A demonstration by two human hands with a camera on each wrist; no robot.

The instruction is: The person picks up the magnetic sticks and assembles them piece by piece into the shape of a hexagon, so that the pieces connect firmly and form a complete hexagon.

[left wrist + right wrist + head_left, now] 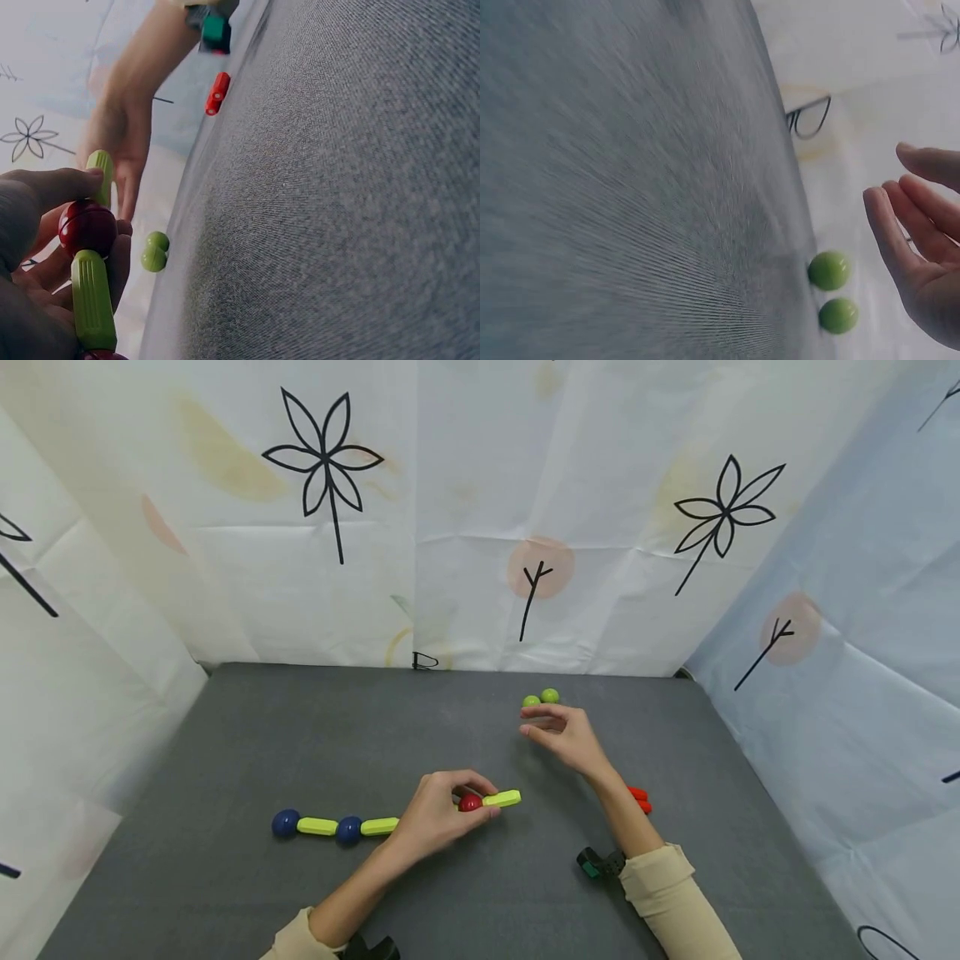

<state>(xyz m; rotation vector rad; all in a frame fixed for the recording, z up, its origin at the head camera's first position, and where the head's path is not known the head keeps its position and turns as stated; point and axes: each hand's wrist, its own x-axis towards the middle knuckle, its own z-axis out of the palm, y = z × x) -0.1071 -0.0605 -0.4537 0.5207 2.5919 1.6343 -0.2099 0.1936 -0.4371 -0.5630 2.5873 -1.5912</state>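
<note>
A pale sheet point(465, 460) printed with black-line flowers stands in front of you and along both sides of the dark grey desk point(360, 727). Over the desk reach your forearms in beige sleeves point(678, 902), with a black wrist camera point(600, 864) showing at the right one. The chain point(317, 827) lies left of centre: from its left end come a blue ball, a yellow-green rod, another blue ball and another rod, then your left hand point(431, 814) hides the middle. That hand grips the right end, thumb and fingers around a red ball point(470, 802) and the rod beyond it. Your right hand point(566, 739) holds nothing, its fingers loosely extended just beside two green balls. Two red rods point(637, 793) lie partly hidden behind your right forearm. Smallest are the green balls point(550, 696), side by side near the desk's far edge.
</note>
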